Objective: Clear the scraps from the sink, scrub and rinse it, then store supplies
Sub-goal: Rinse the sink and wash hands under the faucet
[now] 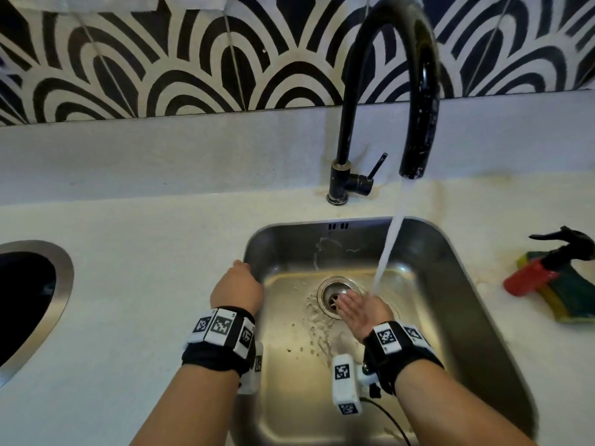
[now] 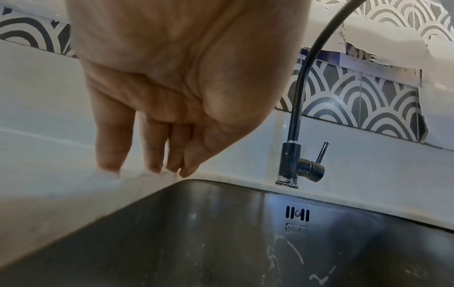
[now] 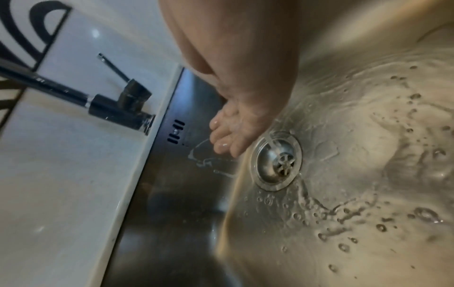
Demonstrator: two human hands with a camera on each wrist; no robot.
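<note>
The steel sink [image 1: 450, 268] [image 2: 221, 233] is wet, and water runs from the black tap [image 1: 415, 91] onto its floor beside the drain [image 1: 336, 292] [image 3: 277, 161]. My right hand [image 1: 357, 309] [image 3: 228, 139] lies flat inside the sink with straight wet fingers at the drain's edge, under the stream. My left hand [image 1: 236, 284] [image 2: 147, 163] holds nothing; its fingertips rest on the white counter at the sink's left rim. A red spray bottle [image 1: 534, 275] with a black trigger lies on a green-and-yellow sponge [image 1: 570, 300] on the counter to the right.
A round steel-rimmed hole [image 1: 35, 300] opens in the white counter [image 1: 145, 236] at far left. The tap's lever [image 1: 378, 165] [image 2: 321, 153] sticks up behind the sink. Patterned black-and-white tiles [image 1: 161, 59] back the counter. A few dark specks lie on the sink floor.
</note>
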